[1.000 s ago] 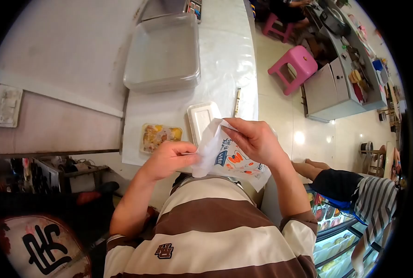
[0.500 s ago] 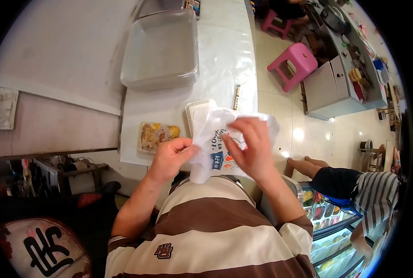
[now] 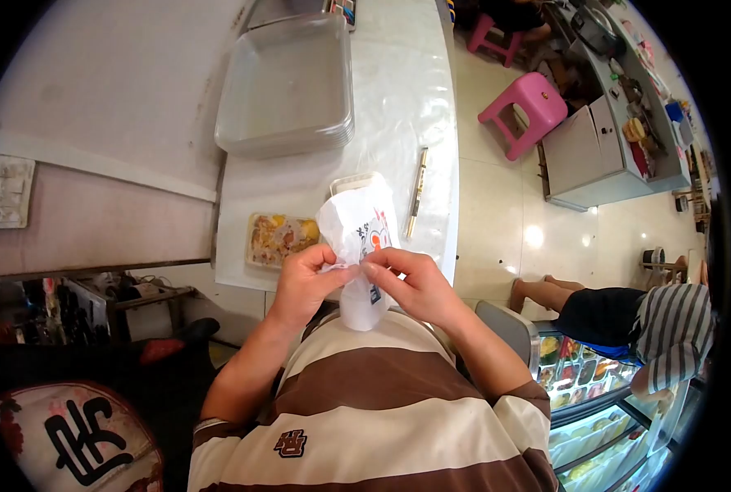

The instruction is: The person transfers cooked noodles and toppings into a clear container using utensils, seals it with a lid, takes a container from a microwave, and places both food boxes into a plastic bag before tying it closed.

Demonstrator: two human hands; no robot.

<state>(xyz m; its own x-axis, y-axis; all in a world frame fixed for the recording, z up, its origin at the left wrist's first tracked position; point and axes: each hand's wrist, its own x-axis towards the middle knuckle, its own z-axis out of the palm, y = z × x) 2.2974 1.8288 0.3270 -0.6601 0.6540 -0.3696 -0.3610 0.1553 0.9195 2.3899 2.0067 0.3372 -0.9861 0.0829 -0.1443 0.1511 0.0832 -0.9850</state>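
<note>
A white printed plastic bag [image 3: 364, 220] hangs between my two hands at the table's near edge. My left hand [image 3: 306, 283] pinches its left side. My right hand [image 3: 411, 283] pinches the bag close by, the fingertips of both hands almost touching. Behind the bag, a white lidded box [image 3: 355, 182] is mostly hidden. Just beyond my left hand, a clear-lidded container of yellow and brown food [image 3: 280, 239] lies on the white-covered table [image 3: 394, 107].
A stack of clear plastic trays [image 3: 287, 86] stands farther up the table. A thin patterned stick or pen [image 3: 417, 193] lies near the right edge. On the floor to the right are a pink stool [image 3: 525, 111] and a person in a striped top [image 3: 669, 328] beside a lit display case [image 3: 587, 410].
The bag, spread wide before, is now bunched narrow. My right hand has moved down and left, from open fingers to a pinch near my left hand. More of the stick shows.
</note>
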